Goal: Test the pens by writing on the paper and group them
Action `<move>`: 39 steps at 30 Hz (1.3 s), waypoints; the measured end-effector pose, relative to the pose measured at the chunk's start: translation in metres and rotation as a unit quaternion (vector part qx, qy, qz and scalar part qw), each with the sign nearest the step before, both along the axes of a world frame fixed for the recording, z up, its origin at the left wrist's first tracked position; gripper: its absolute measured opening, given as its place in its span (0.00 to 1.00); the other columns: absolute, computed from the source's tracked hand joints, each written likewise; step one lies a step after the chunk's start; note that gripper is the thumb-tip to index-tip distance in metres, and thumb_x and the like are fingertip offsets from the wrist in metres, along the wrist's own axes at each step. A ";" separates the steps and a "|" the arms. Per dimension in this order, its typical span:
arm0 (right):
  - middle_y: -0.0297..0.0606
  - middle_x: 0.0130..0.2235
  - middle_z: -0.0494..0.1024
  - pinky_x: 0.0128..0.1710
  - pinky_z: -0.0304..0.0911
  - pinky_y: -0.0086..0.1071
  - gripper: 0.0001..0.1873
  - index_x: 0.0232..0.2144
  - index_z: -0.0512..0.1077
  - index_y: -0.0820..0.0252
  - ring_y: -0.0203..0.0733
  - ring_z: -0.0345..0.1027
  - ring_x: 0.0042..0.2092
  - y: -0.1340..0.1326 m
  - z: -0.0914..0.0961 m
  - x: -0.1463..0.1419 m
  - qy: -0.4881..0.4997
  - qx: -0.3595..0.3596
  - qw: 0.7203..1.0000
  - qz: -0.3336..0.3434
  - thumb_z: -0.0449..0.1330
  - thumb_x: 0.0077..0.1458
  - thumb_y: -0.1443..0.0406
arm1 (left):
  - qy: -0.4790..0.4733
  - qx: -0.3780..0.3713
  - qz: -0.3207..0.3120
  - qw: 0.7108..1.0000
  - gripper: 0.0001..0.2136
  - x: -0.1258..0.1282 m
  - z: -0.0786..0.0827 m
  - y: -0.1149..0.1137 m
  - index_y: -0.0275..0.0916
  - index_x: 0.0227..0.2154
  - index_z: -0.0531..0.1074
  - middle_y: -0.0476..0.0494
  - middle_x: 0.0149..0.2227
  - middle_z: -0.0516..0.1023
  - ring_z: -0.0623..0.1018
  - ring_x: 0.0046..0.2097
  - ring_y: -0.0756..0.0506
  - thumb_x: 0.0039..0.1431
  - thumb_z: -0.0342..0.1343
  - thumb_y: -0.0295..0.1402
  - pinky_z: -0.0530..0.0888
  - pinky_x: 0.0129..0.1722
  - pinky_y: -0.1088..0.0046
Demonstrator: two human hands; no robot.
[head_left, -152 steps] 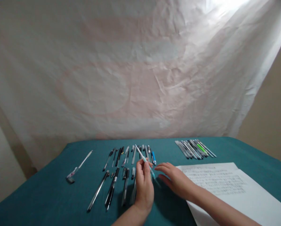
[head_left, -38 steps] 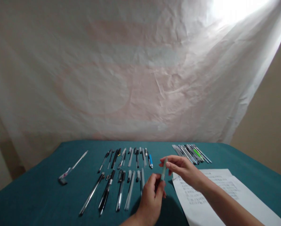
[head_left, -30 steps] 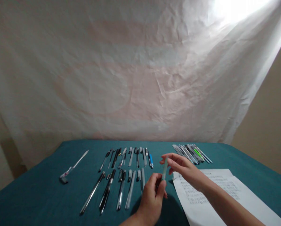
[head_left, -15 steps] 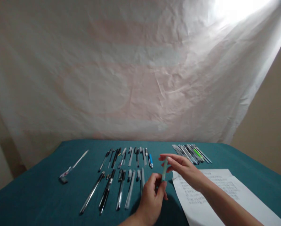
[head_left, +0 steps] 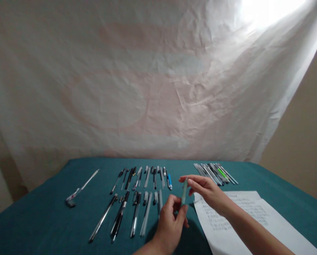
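Note:
In front of me, a pale green pen barrel (head_left: 184, 193) is held nearly upright above the cloth, its top leaning slightly right. My left hand (head_left: 171, 222) is closed around its lower end, thumb and fingers pinching it. At the upper end, the thumb and fingertips of my right hand (head_left: 206, 189) close on the barrel's tip. Whether a small part sits in those fingertips is too small to tell. Just left of my left hand lie a clear pen barrel (head_left: 147, 214) and a black-and-clear pen (head_left: 135, 216).
A green cloth (head_left: 54, 219) covers the table. Two rows of pens and caps lie left of centre, including a blue-ended pen (head_left: 169, 181). A thin pen refill (head_left: 86, 182) lies far left. Bundled pens (head_left: 216, 173) and written sheets of paper (head_left: 243, 212) are at right.
The green barrel and my right fingertips have shifted very slightly left. Both hands keep their hold; the pens on the table stay in place.

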State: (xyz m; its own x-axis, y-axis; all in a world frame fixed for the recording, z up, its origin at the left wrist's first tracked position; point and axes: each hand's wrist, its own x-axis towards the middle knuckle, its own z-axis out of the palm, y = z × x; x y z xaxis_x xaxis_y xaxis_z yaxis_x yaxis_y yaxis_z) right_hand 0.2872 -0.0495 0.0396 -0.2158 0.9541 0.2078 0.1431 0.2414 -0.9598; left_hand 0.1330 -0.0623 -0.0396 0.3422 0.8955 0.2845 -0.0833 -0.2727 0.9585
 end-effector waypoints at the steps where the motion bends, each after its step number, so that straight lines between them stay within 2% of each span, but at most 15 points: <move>1: 0.39 0.34 0.75 0.32 0.63 0.30 0.21 0.36 0.74 0.62 0.37 0.66 0.33 0.001 -0.002 0.000 0.002 0.004 1.000 -0.013 0.56 0.51 0.51 | -0.001 0.000 0.001 1.000 0.08 0.000 -0.001 0.000 0.38 0.33 0.62 0.51 0.28 0.66 0.70 0.25 0.52 0.60 0.50 0.38 0.69 0.23 0.77; 3: 0.35 0.27 0.73 0.29 0.61 0.28 0.18 0.30 0.73 0.63 0.34 0.64 0.29 0.002 -0.006 -0.001 0.013 0.003 0.999 -0.040 0.59 0.49 0.52 | -0.001 -0.001 0.002 1.000 0.08 0.001 -0.003 0.000 0.38 0.32 0.61 0.52 0.27 0.65 0.69 0.24 0.52 0.59 0.50 0.38 0.69 0.23 0.77; 5: 0.33 0.25 0.71 0.27 0.60 0.27 0.17 0.27 0.71 0.62 0.33 0.63 0.28 0.002 -0.007 -0.001 0.028 -0.005 0.998 -0.053 0.61 0.47 0.53 | -0.003 -0.001 0.003 1.000 0.08 0.002 -0.006 0.000 0.38 0.32 0.61 0.52 0.28 0.65 0.69 0.24 0.52 0.59 0.51 0.37 0.69 0.22 0.78; 9: 0.39 0.36 0.75 0.34 0.63 0.31 0.20 0.38 0.72 0.60 0.39 0.67 0.37 -0.001 -0.002 -0.003 0.043 -0.028 0.999 -0.007 0.56 0.51 0.51 | -0.006 0.002 0.002 1.000 0.07 0.003 -0.007 0.001 0.38 0.33 0.61 0.51 0.28 0.65 0.69 0.24 0.53 0.59 0.50 0.36 0.69 0.22 0.78; 11: 0.40 0.38 0.75 0.36 0.63 0.32 0.21 0.38 0.73 0.60 0.39 0.67 0.37 -0.002 -0.002 -0.003 0.026 -0.021 0.999 0.001 0.55 0.52 0.50 | -0.002 0.003 0.004 1.000 0.07 0.002 -0.006 0.001 0.38 0.32 0.61 0.51 0.28 0.65 0.69 0.24 0.53 0.59 0.51 0.36 0.69 0.22 0.78; 15: 0.34 0.24 0.71 0.27 0.59 0.27 0.20 0.25 0.72 0.63 0.33 0.62 0.26 0.001 -0.007 -0.004 0.007 -0.007 0.999 -0.052 0.60 0.47 0.50 | 0.004 0.004 -0.002 1.000 0.07 0.002 -0.005 0.001 0.38 0.31 0.61 0.52 0.28 0.65 0.69 0.24 0.53 0.59 0.51 0.36 0.69 0.22 0.79; 17: 0.32 0.22 0.69 0.25 0.57 0.26 0.20 0.23 0.70 0.63 0.32 0.60 0.25 0.002 -0.009 -0.004 0.011 -0.009 0.998 -0.062 0.61 0.46 0.50 | 0.003 0.003 -0.007 1.000 0.07 0.002 -0.005 0.001 0.38 0.31 0.61 0.52 0.27 0.64 0.69 0.24 0.53 0.59 0.51 0.36 0.68 0.21 0.79; 22: 0.39 0.36 0.75 0.33 0.61 0.29 0.20 0.37 0.74 0.61 0.37 0.65 0.33 -0.003 -0.003 -0.004 0.006 -0.004 1.000 -0.014 0.55 0.53 0.52 | -0.001 0.003 0.001 1.000 0.06 0.001 -0.005 0.002 0.38 0.31 0.61 0.52 0.28 0.65 0.69 0.24 0.53 0.59 0.50 0.35 0.68 0.22 0.78; 28: 0.35 0.28 0.74 0.28 0.57 0.28 0.18 0.29 0.76 0.62 0.35 0.62 0.29 -0.003 -0.007 -0.007 -0.034 0.038 0.996 -0.069 0.57 0.51 0.53 | 0.020 0.011 0.032 0.999 0.07 0.000 -0.003 0.001 0.39 0.28 0.59 0.52 0.27 0.64 0.69 0.25 0.52 0.58 0.51 0.34 0.68 0.23 0.78; 32: 0.32 0.22 0.69 0.24 0.56 0.26 0.19 0.26 0.73 0.63 0.33 0.59 0.25 -0.001 -0.016 -0.013 0.001 0.023 0.995 -0.094 0.57 0.50 0.51 | 0.031 0.019 0.049 0.998 0.08 0.000 -0.003 0.001 0.39 0.28 0.60 0.53 0.26 0.64 0.69 0.24 0.52 0.58 0.52 0.35 0.68 0.22 0.77; 37: 0.37 0.34 0.74 0.24 0.59 0.26 0.20 0.40 0.72 0.61 0.33 0.63 0.28 0.000 -0.021 -0.018 0.057 0.029 0.997 -0.054 0.54 0.54 0.53 | 0.040 0.028 0.055 0.997 0.08 0.000 -0.003 0.006 0.39 0.29 0.61 0.52 0.27 0.66 0.70 0.25 0.51 0.57 0.52 0.36 0.69 0.22 0.77; 39: 0.38 0.34 0.74 0.24 0.57 0.25 0.19 0.38 0.73 0.62 0.32 0.62 0.27 0.000 -0.022 -0.017 0.057 0.040 0.996 -0.059 0.53 0.54 0.54 | 0.046 0.030 0.046 0.997 0.08 0.000 -0.002 0.009 0.39 0.28 0.61 0.53 0.26 0.66 0.70 0.25 0.51 0.57 0.52 0.36 0.68 0.23 0.76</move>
State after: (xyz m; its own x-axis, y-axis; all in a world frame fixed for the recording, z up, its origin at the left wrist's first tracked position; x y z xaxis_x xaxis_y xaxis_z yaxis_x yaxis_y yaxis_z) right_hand 0.2697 -0.0496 0.0179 -0.0730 0.9511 0.3002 0.0656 0.3049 -0.9501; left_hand 0.1329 -0.0535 -0.0416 0.2861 0.9069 0.3092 0.0316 -0.3314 0.9429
